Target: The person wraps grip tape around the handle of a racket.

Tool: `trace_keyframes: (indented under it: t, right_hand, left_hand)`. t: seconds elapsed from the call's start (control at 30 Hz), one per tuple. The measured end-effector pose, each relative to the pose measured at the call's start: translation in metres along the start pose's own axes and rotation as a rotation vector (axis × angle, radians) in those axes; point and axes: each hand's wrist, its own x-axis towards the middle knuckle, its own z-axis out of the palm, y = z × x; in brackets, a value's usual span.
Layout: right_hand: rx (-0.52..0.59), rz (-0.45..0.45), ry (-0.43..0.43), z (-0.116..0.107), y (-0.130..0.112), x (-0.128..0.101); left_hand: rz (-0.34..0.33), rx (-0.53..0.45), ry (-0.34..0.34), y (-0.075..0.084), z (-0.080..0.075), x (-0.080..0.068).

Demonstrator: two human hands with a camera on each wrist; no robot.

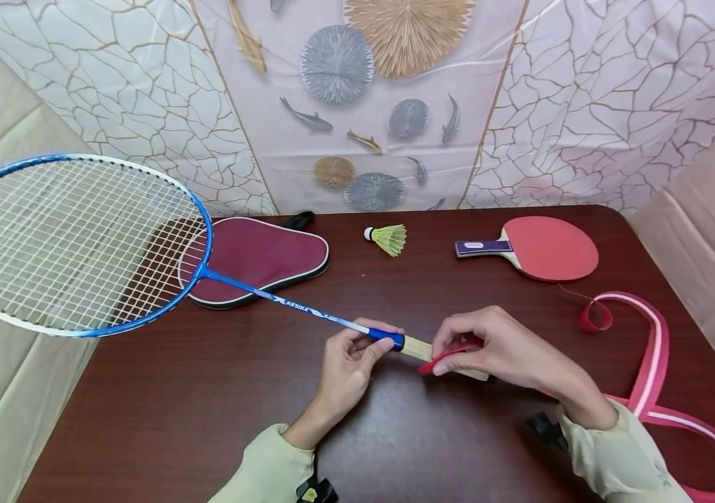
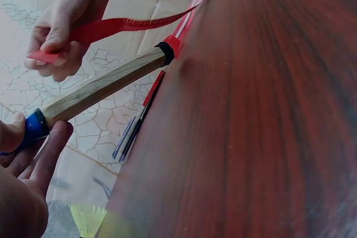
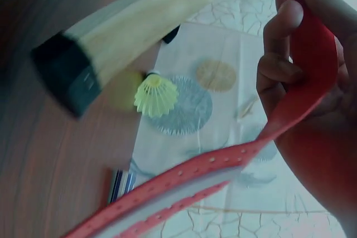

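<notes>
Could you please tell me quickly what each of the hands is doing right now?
Left hand: grips the racket at its blue collar.
Right hand: pinches the red tape.

- the bench [image 1: 219,391] carries everything.
- the racket [image 1: 81,244] stretches from the middle of the bench out past its left edge, its head hanging beyond the bench.
- the left hand [image 1: 348,370] is on the racket's handle, the right hand [image 1: 502,349] just right of it, nearer the handle's end.
- the racket cover [image 1: 263,255] lies behind the shaft.
- the shuttlecock [image 1: 387,238] lies right of the cover.
- the paddle [image 1: 536,246] lies right of the shuttlecock.
- the grip tape [image 1: 653,363] curls along the right side, from the right hand back toward the paddle.
</notes>
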Motion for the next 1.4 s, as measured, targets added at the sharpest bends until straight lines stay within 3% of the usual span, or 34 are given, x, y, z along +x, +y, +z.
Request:
trace_keyframes:
  t: [0.23,0.5,0.63,0.87,1.13,1.4]
  right_hand:
    - [-0.02,-0.05,0.04,0.008,0.004,0.023]
    - [-0.043,0.136,0.107,0.017,0.012,0.029]
    - [-0.06,0.137,0.134,0.019,0.016,0.03]
    - [-0.052,0.216,0.053,0.023,0.019,0.03]
    - [0.063,0.252,-0.017,0.029,0.014,0.029]
    - [0.117,0.267,0.008,0.037,0.009,0.028]
  left_hand:
    - [-0.004,-0.001,0.009,-0.001,-0.002,0.001]
    - [0.016,-0.002,-0.001,-0.001,0.0,0.001]
    - [0.009,0.014,0.012,-0.002,-0.001,0.002]
    - [0.012,0.024,0.026,-0.003,-0.004,0.002]
    - [0.012,0.018,0.04,0.001,-0.004,0.003]
    - [0.078,0.024,0.056,0.004,-0.004,0.004]
